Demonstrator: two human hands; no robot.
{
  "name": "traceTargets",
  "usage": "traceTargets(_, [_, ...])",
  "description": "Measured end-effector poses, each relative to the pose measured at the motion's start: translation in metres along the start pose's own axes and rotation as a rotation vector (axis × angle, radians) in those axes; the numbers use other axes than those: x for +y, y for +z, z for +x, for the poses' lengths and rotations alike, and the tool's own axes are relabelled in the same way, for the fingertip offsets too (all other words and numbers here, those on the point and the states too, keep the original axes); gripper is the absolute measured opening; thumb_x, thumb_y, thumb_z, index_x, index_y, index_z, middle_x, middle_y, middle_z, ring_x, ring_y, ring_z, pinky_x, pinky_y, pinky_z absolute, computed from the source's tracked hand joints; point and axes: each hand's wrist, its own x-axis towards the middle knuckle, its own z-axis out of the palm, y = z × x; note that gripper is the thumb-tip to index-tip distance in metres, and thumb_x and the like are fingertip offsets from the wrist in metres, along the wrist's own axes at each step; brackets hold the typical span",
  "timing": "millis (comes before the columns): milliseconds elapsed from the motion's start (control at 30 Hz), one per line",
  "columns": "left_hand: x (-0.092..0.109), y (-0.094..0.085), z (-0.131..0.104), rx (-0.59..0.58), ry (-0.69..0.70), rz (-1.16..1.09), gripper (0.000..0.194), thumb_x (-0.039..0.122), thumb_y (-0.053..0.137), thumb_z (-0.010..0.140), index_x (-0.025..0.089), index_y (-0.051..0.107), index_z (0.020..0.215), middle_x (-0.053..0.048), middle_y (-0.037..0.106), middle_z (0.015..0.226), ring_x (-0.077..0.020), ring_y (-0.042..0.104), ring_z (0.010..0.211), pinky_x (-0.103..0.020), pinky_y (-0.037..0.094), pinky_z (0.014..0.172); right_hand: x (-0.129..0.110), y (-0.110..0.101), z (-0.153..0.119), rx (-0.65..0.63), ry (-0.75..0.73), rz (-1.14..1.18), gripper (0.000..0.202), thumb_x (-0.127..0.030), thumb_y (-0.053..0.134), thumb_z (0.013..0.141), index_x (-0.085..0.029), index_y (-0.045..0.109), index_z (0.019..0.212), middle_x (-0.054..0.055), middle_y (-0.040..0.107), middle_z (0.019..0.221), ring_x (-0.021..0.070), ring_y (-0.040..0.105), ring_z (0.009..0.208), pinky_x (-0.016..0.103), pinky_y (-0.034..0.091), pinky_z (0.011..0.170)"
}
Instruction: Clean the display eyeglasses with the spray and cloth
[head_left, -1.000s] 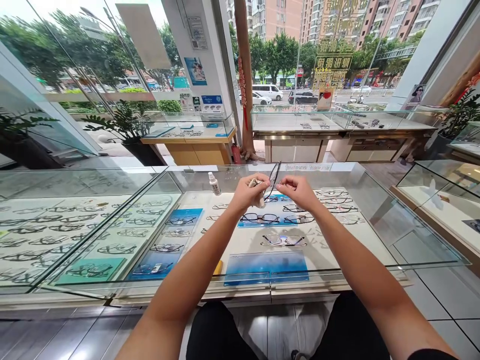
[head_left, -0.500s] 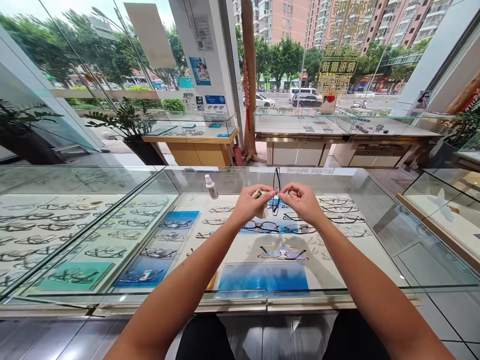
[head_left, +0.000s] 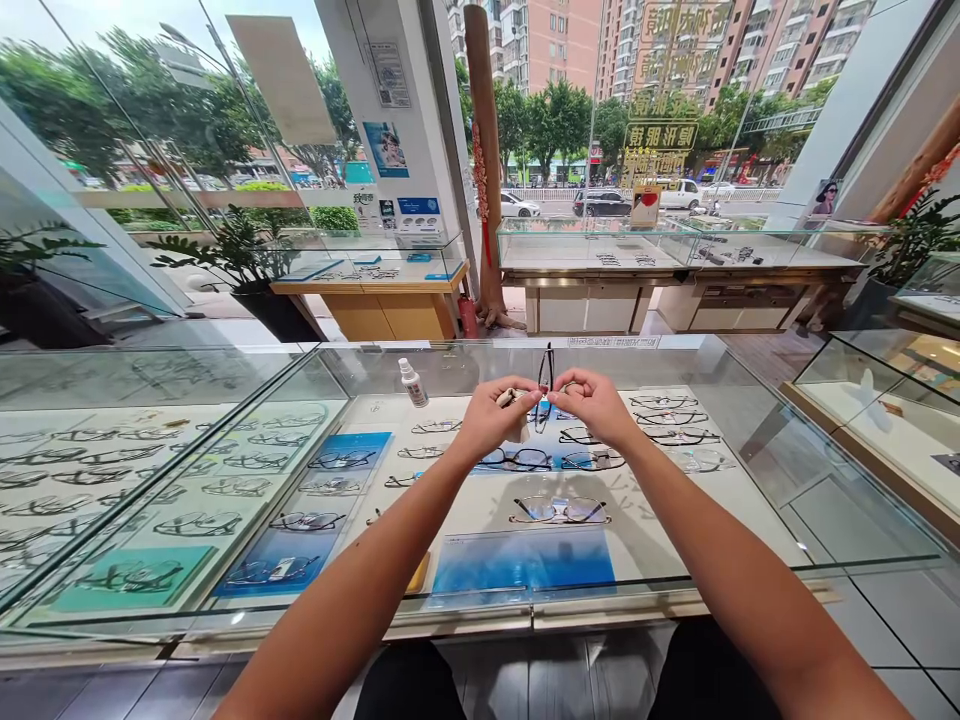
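A pair of dark-framed glasses (head_left: 550, 368) is held upright on edge above the glass display case. My left hand (head_left: 496, 412) pinches it from the left and also has a pale cloth (head_left: 519, 430) in its fingers. From the right, the fingertips of my right hand (head_left: 592, 402) grip the middle of the same glasses. Below, inside the case, lie rows of glasses, with a thin-framed pair (head_left: 559, 511) nearest me. A small white bottle (head_left: 412, 384) stands on the glass top, left of my hands.
The glass case (head_left: 532, 612) spans the space before me, with its front edge under my forearms. Further cases (head_left: 585, 272) stand by the windows, beside a tree trunk (head_left: 484, 160) and a potted plant (head_left: 277, 312).
The whole view has shifted slightly, so the case and bottle appear a little lower and further left. Both hands still hold the glasses, in nearly the same pose.
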Motion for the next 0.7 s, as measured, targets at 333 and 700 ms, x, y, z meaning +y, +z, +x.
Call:
traceTargets(333, [-0.005,-0.001,0.001,0.045,0.057,0.044,0.040,0.062,0.080,0.089,0.022,0.084,0.091,-0.007,0.084,0.095,-0.0263,0.073,0.090,-0.038,0.055,0.085,0.005,-0.005,0.003,0.005,-0.017,-0.050,0.048,-0.065,0.090,0.074,-0.024,0.069,0.086,-0.014,0.029,0.054,0.0099,0.023,0.054,0.029,0.022,0.060])
traceTargets(700, [-0.014,-0.001,0.002,0.113,0.055,0.150,0.036,0.055,0.073,0.094,0.021,0.082,0.092,-0.008,0.083,0.092,-0.0245,0.072,0.084,-0.034,0.049,0.073,0.016,-0.010,-0.002,0.539,-0.317,-0.640,0.026,-0.046,0.060,0.103,-0.024,0.073,0.100,-0.003,0.064,0.061,0.0175,0.054,0.056,0.033,0.038,0.067])
